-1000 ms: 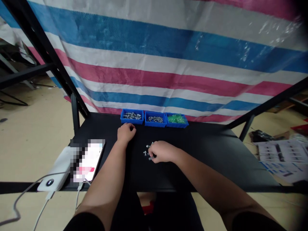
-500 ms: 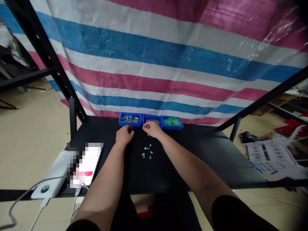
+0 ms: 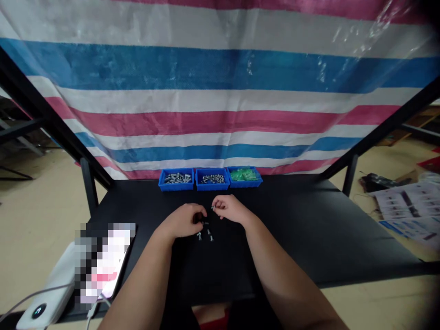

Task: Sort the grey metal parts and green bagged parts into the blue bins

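Observation:
Several small silvery screws (image 3: 208, 232) lie loose on the black tabletop (image 3: 292, 224). My left hand (image 3: 185, 220) is over the left side of them, its thumb and forefinger curved and apart, partly covering some screws. To the right, my right hand (image 3: 231, 209) pinches a small shiny metal piece (image 3: 213, 208) at its fingertips; its exact kind is too small to make out. Beyond the hands stand three blue bins: the left bin (image 3: 177, 187) has metal cylinder-like parts, the middle bin (image 3: 213, 187) small metal parts, and the right bin (image 3: 245, 184) green plastic-looking pieces.
At the left edge of the table lie a phone (image 3: 115, 270) with a lit, blurred screen and a white power bank (image 3: 51, 286) with cables. A striped tarp (image 3: 220, 101) hangs behind the bins. Black frame posts (image 3: 90, 188) rise at the sides.
My right hand has come back from the middle bin toward the screws with a small metal piece. My left hand has moved from near the left bin to the screws. The view has shifted.

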